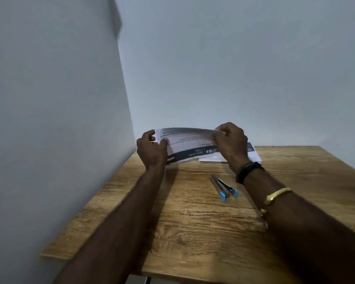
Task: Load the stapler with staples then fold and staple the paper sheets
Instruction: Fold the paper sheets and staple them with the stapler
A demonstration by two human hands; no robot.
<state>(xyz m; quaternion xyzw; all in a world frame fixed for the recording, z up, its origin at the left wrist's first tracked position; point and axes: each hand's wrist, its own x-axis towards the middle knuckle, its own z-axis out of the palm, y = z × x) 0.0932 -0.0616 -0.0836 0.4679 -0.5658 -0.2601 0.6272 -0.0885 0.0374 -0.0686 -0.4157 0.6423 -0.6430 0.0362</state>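
A printed paper sheet (189, 143) with a dark band along its near edge is held up above the far part of the wooden table (193, 222), bent over at the top. My left hand (151, 150) pinches its left end and my right hand (231, 143) pinches its right end. A metal stapler (223, 186) with blue plastic ends lies flat on the table, nearer to me than the sheet and just left of my right wrist. No hand touches it.
More printed sheets (252, 155) lie on the table behind my right hand, partly hidden by it. A white wall (49, 119) runs along the table's left edge and another stands behind it. My right forearm wears a dark band and a gold bangle.
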